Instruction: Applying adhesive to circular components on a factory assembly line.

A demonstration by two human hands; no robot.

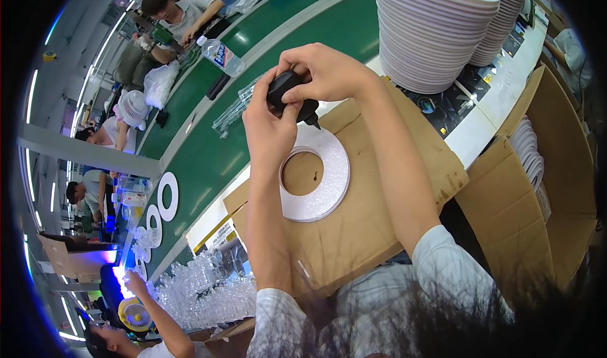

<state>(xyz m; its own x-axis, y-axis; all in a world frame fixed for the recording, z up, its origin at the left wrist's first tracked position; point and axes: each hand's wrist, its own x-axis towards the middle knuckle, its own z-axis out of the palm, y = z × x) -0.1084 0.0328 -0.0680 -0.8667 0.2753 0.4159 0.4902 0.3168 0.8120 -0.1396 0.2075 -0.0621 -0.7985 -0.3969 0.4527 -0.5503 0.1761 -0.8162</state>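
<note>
A factory line: a green conveyor belt (208,149) runs past a white counter (480,130) bearing a flattened cardboard sheet (373,200). Above a white foam ring (329,175) lying flat on the cardboard, both hands, left hand (269,127) and right hand (322,73), clamp a black glue bottle (288,92), long axis slanting, nozzle pointing down-right toward the ring.

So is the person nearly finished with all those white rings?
Probably not. Done, it seems: three rings lie on the green belt. In hand: both hands hold a black tool over one white ring on a cardboard box. Left: tall stacks and a boxful wait.
</note>
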